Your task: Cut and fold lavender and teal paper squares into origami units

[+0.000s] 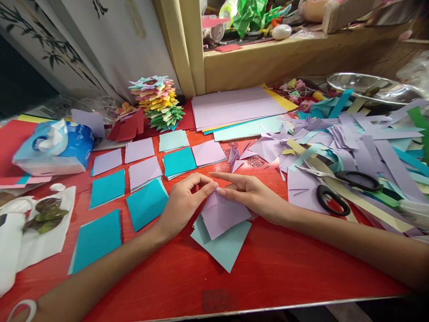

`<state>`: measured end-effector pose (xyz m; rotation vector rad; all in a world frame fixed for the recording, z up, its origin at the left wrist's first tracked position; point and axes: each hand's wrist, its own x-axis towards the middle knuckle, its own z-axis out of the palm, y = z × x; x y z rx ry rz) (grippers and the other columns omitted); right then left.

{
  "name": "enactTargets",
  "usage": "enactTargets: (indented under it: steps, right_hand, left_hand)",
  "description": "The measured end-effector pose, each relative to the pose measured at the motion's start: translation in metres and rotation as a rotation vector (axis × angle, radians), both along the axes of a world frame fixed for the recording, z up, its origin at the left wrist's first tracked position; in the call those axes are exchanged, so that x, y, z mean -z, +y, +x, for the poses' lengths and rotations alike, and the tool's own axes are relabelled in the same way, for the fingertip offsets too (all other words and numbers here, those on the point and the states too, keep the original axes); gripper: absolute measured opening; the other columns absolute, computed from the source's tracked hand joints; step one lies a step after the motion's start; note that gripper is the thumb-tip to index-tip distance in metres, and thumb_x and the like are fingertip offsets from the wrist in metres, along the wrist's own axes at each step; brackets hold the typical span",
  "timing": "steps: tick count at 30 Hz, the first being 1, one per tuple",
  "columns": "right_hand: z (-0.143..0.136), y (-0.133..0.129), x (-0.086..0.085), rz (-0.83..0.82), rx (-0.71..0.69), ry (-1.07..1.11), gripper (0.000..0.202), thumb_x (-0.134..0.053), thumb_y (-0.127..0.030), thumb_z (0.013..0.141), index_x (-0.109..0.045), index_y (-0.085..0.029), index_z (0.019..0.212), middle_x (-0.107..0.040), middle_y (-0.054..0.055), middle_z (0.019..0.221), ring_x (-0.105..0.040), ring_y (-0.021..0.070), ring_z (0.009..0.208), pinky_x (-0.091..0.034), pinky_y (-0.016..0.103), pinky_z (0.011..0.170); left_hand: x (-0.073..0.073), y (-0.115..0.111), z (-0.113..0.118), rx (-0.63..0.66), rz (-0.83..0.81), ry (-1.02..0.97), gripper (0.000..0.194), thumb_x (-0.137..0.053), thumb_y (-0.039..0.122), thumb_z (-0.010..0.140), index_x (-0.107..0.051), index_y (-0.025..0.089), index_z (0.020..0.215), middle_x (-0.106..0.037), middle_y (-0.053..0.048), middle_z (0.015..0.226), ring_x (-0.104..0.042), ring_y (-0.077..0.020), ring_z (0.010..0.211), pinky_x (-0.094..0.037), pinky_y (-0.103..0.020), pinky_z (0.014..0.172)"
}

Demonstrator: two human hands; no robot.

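Both my hands meet at the top corner of a lilac paper square (226, 217), which shows crease lines. My left hand (187, 197) pinches that corner between thumb and finger. From the other side my right hand (258, 197) presses its thumb on the same corner, its index finger stretched out past my left fingertips. Beneath the lilac sheet lie pale teal paper squares (228, 255) on the red table. Just beyond my hands sits a folded lilac origami piece (236, 158).
Several stacks of teal (107, 188) and lilac squares (145, 168) stand left. A folded-paper tower (157, 103), large lilac sheets (234, 107) and tissue pack (63, 147) lie beyond. Scissors (335, 199) rest among paper strips (365, 152) at right, near a metal bowl (372, 85).
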<state>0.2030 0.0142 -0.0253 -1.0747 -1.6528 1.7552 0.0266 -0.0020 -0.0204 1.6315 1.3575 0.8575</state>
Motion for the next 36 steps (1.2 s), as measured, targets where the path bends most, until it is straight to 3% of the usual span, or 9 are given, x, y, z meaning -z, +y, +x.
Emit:
enactTargets:
  steps: [13,17,21,26,28,32,36]
  right_hand:
    - [-0.0006,-0.0006,0.0004,0.065,-0.023,0.030,0.052,-0.051,-0.036,0.085,-0.041,-0.019,0.133,-0.030,-0.008,0.052,-0.026,0.0050,0.044,-0.018,0.018,0.037]
    - [-0.0012,-0.0008,0.0006,0.072,0.024,0.057,0.052,-0.054,-0.034,0.084,-0.042,-0.020,0.132,-0.036,-0.007,0.054,-0.030,0.0056,0.047,-0.021,0.019,0.040]
    - [-0.0003,-0.0010,0.0001,-0.045,0.088,0.143,0.054,-0.059,-0.043,0.078,-0.044,-0.028,0.128,-0.053,-0.003,0.066,-0.044,0.0070,0.050,-0.027,0.017,0.038]
    - [-0.0020,-0.0014,-0.0005,-0.124,-0.006,0.273,0.034,-0.059,-0.043,0.077,-0.061,-0.018,0.099,-0.064,0.005,0.088,-0.059,0.0122,0.069,-0.045,0.021,0.053]
    - [-0.0032,-0.0013,-0.0007,-0.087,-0.049,0.255,0.026,-0.064,-0.036,0.074,-0.062,-0.015,0.089,-0.064,0.004,0.087,-0.059,0.0106,0.069,-0.049,0.021,0.059]
    - [-0.0039,-0.0003,0.0004,-0.066,-0.085,0.193,0.022,-0.061,-0.033,0.078,-0.061,-0.012,0.083,-0.062,0.001,0.068,-0.056,0.0076,0.054,-0.047,0.020,0.051]
    - [-0.0029,0.0015,0.0027,-0.104,0.045,0.283,0.026,-0.050,-0.036,0.085,-0.057,-0.013,0.077,-0.062,0.003,0.066,-0.057,0.0078,0.053,-0.046,0.020,0.048]
  left_hand:
    - [-0.0020,0.0008,0.0006,0.055,0.010,0.069,0.020,-0.051,0.038,0.083,-0.060,0.021,0.075,-0.059,0.002,0.078,-0.050,-0.0133,0.076,-0.038,-0.026,0.069]
    - [-0.0026,-0.0006,0.0008,0.025,0.012,0.016,0.020,-0.053,0.037,0.082,-0.061,0.020,0.074,-0.059,0.001,0.075,-0.051,-0.0129,0.074,-0.039,-0.025,0.068]
    - [-0.0003,0.0009,-0.0007,-0.143,0.074,-0.131,0.020,-0.054,0.036,0.081,-0.061,0.019,0.073,-0.055,0.002,0.067,-0.050,-0.0112,0.067,-0.039,-0.023,0.064]
    - [0.0031,0.0063,-0.0036,-0.286,0.091,-0.343,0.018,-0.056,0.033,0.080,-0.059,0.017,0.073,-0.054,0.002,0.063,-0.046,-0.0094,0.059,-0.037,-0.022,0.055]
    - [0.0028,0.0067,-0.0036,-0.292,0.080,-0.376,0.017,-0.057,0.033,0.079,-0.059,0.017,0.074,-0.056,0.001,0.063,-0.046,-0.0085,0.056,-0.038,-0.022,0.055]
    - [0.0006,0.0047,-0.0017,-0.273,0.053,-0.407,0.017,-0.057,0.032,0.080,-0.058,0.015,0.078,-0.062,-0.001,0.068,-0.050,-0.0083,0.056,-0.043,-0.022,0.057]
    - [-0.0009,0.0030,0.0000,-0.238,-0.004,-0.408,0.015,-0.057,0.031,0.080,-0.055,0.016,0.083,-0.064,-0.001,0.070,-0.053,-0.0091,0.055,-0.045,-0.024,0.056]
